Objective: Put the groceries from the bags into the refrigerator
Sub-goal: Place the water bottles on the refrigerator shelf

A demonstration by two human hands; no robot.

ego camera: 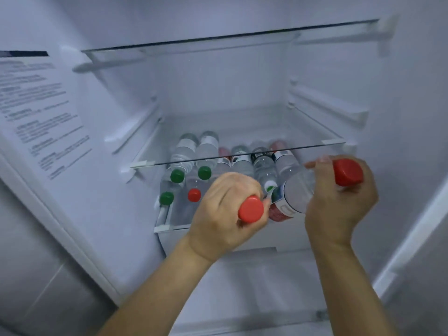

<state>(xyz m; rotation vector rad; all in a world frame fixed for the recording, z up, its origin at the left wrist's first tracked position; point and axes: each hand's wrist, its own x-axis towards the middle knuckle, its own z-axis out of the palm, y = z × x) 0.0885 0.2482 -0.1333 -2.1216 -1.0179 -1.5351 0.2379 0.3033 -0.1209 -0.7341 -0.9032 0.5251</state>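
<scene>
Plastic bottles [206, 156] already lie stacked on refrigerator shelf [242, 155]; left hand [225, 212] and right hand [339, 204] each grip one red-capped bottle, unplaced; bags unseen, remainder unknown.

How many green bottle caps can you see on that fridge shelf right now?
3. One round green plastic cap and another side by side on the upper row at left, a third lower, nearest the shelf's left front corner. Hands may hide others.

Five red-capped bottles [348, 172], three green-capped [177, 176], two shelves [242, 155].
</scene>
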